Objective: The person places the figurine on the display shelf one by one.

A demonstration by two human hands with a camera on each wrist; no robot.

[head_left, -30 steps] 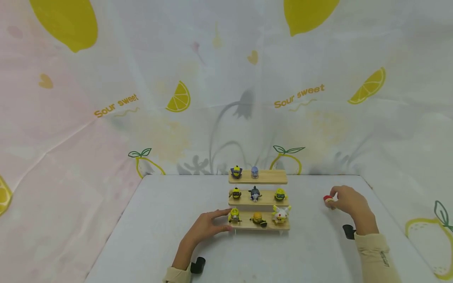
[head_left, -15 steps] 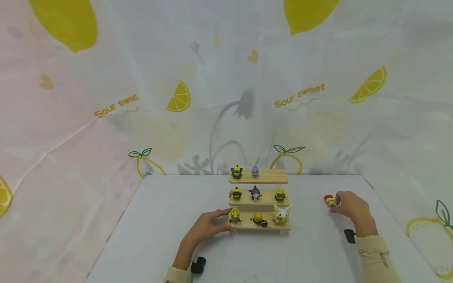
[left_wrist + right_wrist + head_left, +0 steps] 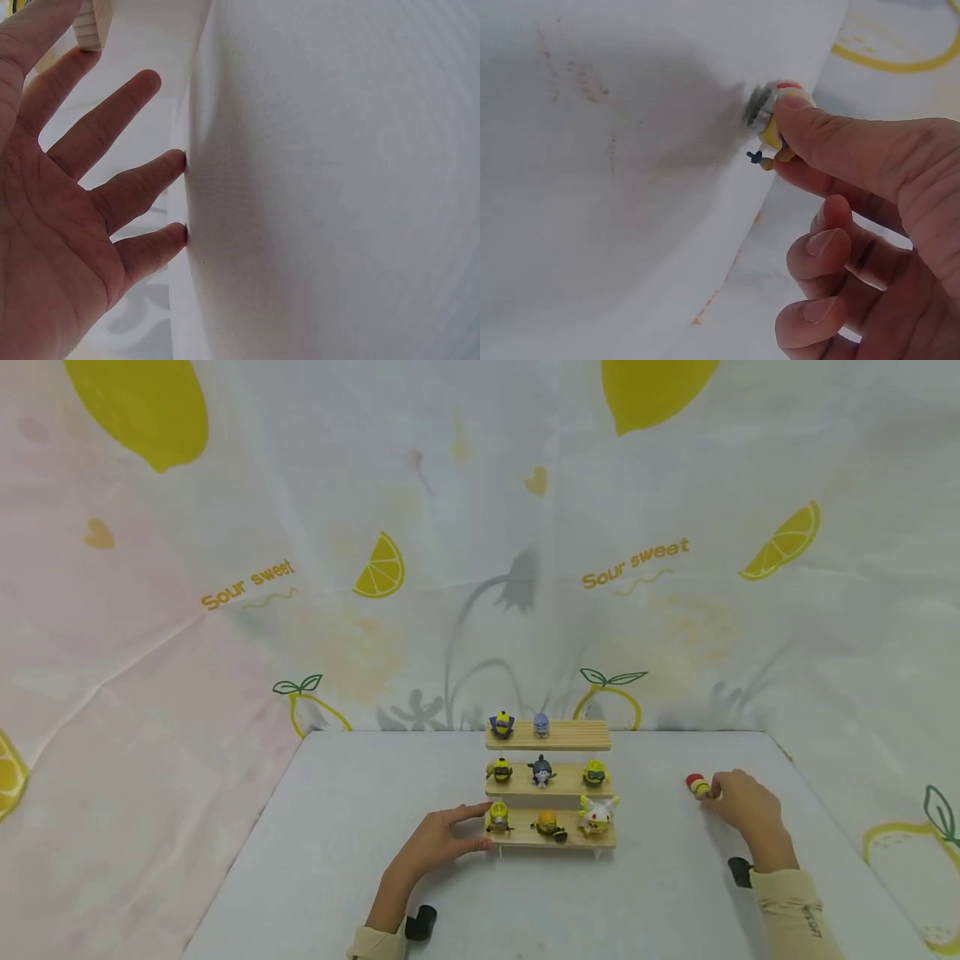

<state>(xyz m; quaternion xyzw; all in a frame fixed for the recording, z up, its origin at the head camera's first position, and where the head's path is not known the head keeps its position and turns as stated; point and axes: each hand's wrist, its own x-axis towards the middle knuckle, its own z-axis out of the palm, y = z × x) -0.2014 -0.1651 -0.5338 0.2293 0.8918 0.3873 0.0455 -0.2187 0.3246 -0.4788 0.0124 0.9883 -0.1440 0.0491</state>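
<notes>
At the left end of a three-tier wooden display stand (image 3: 521, 837), my left hand (image 3: 438, 843) holds the lowest tier between thumb and index finger. In the left wrist view the index fingertip meets the plank's end (image 3: 91, 30), while the other fingers (image 3: 105, 124) stretch out straight, two tips at the tabletop. Over on the right, my right hand (image 3: 750, 806) pinches a small figurine (image 3: 697, 786) with a red top and a yellow body. Thumb and index finger cover part of this figurine (image 3: 769, 135) in the right wrist view; the remaining fingers curl loosely below.
Small figurines stand along the tiers, among them a white horned one (image 3: 597, 815), a grey one (image 3: 540, 771) and a pale blue one (image 3: 541, 725). A white table (image 3: 337, 802) lies beneath, backed by a lemon-print cloth (image 3: 480, 527).
The right hand has shifted slightly toward me and its grip on the figurine has changed, leaving more of it showing. The left hand and the stand stay in place.
</notes>
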